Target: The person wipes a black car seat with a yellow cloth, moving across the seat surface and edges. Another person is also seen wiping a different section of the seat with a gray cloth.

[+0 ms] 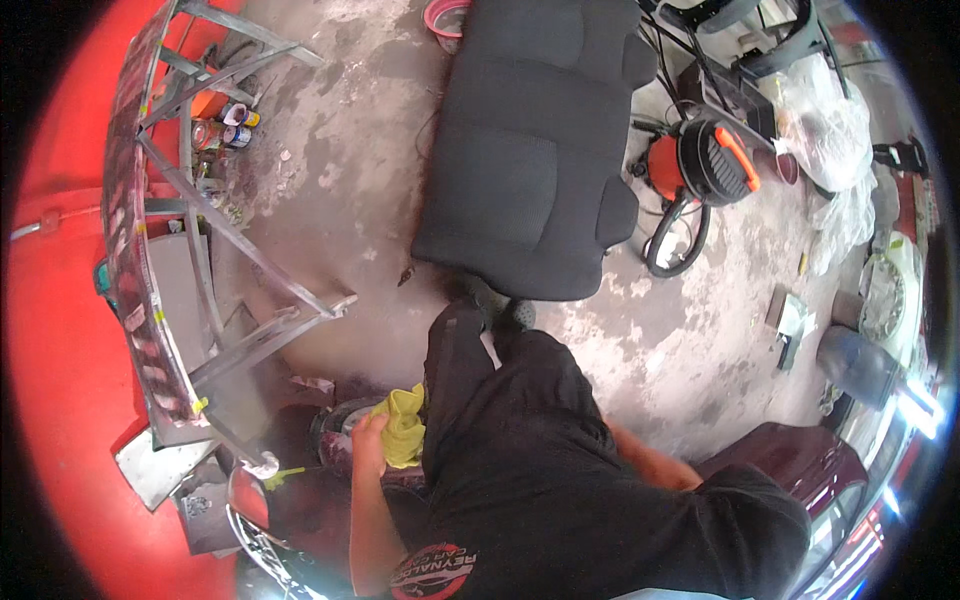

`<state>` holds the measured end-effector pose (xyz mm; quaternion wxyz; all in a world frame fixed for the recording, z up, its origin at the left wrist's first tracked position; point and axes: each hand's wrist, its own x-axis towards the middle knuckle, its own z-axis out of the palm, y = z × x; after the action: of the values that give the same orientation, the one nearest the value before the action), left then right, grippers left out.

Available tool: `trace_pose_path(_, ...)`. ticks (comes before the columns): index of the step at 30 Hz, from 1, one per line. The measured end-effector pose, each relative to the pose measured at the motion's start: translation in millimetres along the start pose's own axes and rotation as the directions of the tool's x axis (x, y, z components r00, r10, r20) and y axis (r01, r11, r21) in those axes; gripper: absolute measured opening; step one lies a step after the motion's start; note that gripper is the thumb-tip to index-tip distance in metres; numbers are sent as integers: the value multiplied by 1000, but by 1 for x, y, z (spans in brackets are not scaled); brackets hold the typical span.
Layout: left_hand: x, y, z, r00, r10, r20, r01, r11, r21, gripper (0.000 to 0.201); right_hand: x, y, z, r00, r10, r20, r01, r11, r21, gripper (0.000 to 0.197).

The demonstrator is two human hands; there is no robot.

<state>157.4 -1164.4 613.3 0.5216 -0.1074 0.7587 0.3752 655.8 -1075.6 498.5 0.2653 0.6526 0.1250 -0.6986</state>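
Note:
My left hand (368,445) hangs low at my left side, its fingers closed on a yellow-green cloth (405,428). The cloth is bunched and hangs beside my dark trouser leg. Below it, a round container (346,412) is partly covered by the hand and cloth. My right forearm (645,455) reaches behind my thigh, which hides the right hand. In front of my feet lies a dark grey fabric car seat (500,190), long and padded, with its near edge close to my shoes. Neither hand touches the seat.
An orange and black vacuum cleaner (712,160) with a hose stands right of the seat. Clear plastic bags (825,120) lie beyond it. A metal stand (240,225) holding a long panel and several cans (237,136) are at left. A maroon panel (790,462) sits at lower right.

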Motion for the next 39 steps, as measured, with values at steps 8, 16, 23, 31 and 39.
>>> trace_pose_path(8, -10, 8, -69, 980, 170, -100, -172, 985, -15, 30, -57, -117, 40, 960, -276, 52, 277, 896, -346, 40)
trace_pose_path(16, -8, 138, -156, 882, 470, -28, -469, 872, -141, 38, -94, -288, 208, 762, -648, 18, 641, 750, -162, 51)
trace_pose_path(23, -19, 254, -183, 857, 512, 60, -342, 652, -676, 62, -97, -317, 305, 874, -399, 277, 371, 916, 151, 63)
trace_pose_path(31, -7, 304, -188, 875, 478, 75, -296, 651, -699, 68, -155, -466, 337, 366, -929, -63, 871, 365, -329, 49)
trace_pose_path(39, 132, 434, -111, 551, 833, 52, -772, 533, -347, 87, -218, -661, 507, 77, -659, 748, 986, 163, 42, 61)
